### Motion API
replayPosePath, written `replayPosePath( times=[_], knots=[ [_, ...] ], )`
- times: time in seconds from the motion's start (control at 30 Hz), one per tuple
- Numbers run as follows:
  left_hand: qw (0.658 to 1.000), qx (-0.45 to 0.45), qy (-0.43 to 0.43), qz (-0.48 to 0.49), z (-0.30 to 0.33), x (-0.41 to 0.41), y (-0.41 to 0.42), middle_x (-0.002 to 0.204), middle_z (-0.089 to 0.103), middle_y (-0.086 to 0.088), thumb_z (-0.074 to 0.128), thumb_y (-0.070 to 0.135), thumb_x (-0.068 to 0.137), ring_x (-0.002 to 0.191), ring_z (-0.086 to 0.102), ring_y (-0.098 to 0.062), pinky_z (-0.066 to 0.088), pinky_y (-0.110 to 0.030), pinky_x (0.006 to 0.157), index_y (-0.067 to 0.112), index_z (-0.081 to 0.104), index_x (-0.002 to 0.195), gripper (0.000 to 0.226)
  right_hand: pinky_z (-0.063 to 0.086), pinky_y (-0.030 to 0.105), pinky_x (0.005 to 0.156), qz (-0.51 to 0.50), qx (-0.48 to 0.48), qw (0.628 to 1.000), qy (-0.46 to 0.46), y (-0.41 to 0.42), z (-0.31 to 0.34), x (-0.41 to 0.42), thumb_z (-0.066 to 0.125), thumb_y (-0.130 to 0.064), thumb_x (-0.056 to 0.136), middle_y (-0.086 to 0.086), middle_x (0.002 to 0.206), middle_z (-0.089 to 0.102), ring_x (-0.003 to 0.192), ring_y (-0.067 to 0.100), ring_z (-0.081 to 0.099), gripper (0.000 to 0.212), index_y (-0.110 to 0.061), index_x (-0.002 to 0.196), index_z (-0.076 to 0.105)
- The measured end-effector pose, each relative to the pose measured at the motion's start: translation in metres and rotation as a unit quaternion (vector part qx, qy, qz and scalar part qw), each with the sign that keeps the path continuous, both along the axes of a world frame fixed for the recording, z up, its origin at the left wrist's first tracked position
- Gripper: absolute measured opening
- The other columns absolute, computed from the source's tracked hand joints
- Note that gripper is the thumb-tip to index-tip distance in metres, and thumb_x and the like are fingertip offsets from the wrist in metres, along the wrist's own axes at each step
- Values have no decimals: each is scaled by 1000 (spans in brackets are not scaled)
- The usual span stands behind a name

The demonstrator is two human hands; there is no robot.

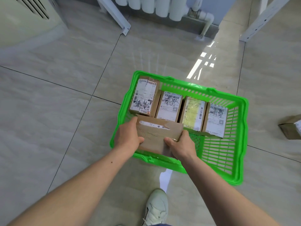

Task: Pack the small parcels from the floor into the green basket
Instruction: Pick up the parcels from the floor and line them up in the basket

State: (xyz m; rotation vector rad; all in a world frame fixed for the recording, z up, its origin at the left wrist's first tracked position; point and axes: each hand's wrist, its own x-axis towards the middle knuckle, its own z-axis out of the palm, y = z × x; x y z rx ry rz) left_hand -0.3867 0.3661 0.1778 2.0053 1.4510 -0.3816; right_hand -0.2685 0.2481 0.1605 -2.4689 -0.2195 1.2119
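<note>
A green plastic basket stands on the tiled floor. Several small cardboard parcels with white labels stand side by side along its far wall, among them one at the left and one at the right. I hold a brown taped parcel over the basket's near left corner. My left hand grips its left end and my right hand grips its right end. Its underside is hidden.
Another cardboard parcel lies on the floor at the right edge of view. My white shoe is just in front of the basket. A white radiator, two white metal frame legs and a cabinet stand further off.
</note>
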Motion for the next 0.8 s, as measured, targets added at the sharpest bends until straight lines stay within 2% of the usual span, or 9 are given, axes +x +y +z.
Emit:
replayPosePath(
  times=[0.1,0.17,0.27,0.47,0.57,0.7,0.8],
  knots=[
    [998,12,37,-52,-25,5,1,114,63,-13,82,23,73,108,61,-35,49,-39,86,14,54,116,52,53,53,88,-6,-2,1000,4,3,-26,-4,70,-36,82,18,118,62,105,40,62,48,-8,112,45],
    [996,4,58,-65,-39,8,0,112,64,-14,78,21,77,106,62,-35,49,-39,82,10,56,108,40,51,51,92,2,-10,1000,6,5,-40,-6,69,-34,84,20,123,60,110,41,60,49,-6,114,42],
    [993,-9,89,-83,-59,11,0,114,66,-14,71,21,84,106,64,-35,50,-37,81,9,59,109,30,46,43,97,22,-22,999,14,9,-59,-5,67,-29,88,22,131,55,121,40,54,52,-3,121,37],
    [988,-57,110,-88,-94,18,9,125,63,-14,71,28,85,114,61,-33,48,-37,89,5,56,123,47,48,47,100,49,-45,997,38,22,-108,2,65,-20,89,24,135,53,123,40,54,61,-1,135,31],
    [986,-70,109,-106,-110,21,8,129,60,-13,71,27,86,119,59,-31,48,-36,93,6,53,130,52,46,44,104,62,-65,994,67,30,-133,8,58,-16,90,20,141,48,127,36,52,65,0,144,25],
    [984,-56,108,-132,-124,25,12,133,59,-11,71,26,84,121,57,-29,48,-35,99,11,52,135,56,51,44,100,74,-76,991,83,31,-165,22,59,-12,88,19,134,53,121,34,58,54,-1,135,37],
    [979,-32,125,-160,-134,26,11,128,60,-11,68,22,84,117,59,-30,50,-37,97,12,58,127,46,54,47,94,88,-79,989,87,31,-163,23,59,-9,89,23,131,55,116,37,61,51,3,134,39]
  ],
)
